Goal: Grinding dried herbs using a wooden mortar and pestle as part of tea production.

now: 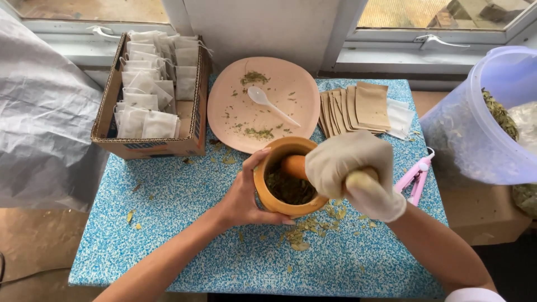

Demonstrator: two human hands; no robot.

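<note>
The person's left hand [246,193] is bare and wraps the side of a round orange-brown wooden mortar [286,178], its fingers closed against the wall to hold it firm. The right hand [349,168], in a cream glove, has its fingers clamped around a wooden pestle [293,166] whose orange end goes down into the bowl. The mortar stands near the middle of the blue speckled worktop [184,235], just in front of a pink round plate [235,95].

Inside the mortar lie dark green dried leaves [288,190]; they look partly crushed but not fine, so the grinding seems to be in progress and not finished. Many leaf crumbs [305,232] are scattered on the worktop beside the mortar. The plate carries only small leaf remains and a white plastic spoon [268,103].

At the left, a brown cardboard box [106,112] is filled with many white small bags with strings [148,84], which appear already filled. Behind the right hand, a fan of flat brown paper sachets [358,106] looks still empty. At the right edge, a large clear plastic tub [475,123] holds more dried leaves, and a pink clip-like tool [417,176] lies near it.
</note>
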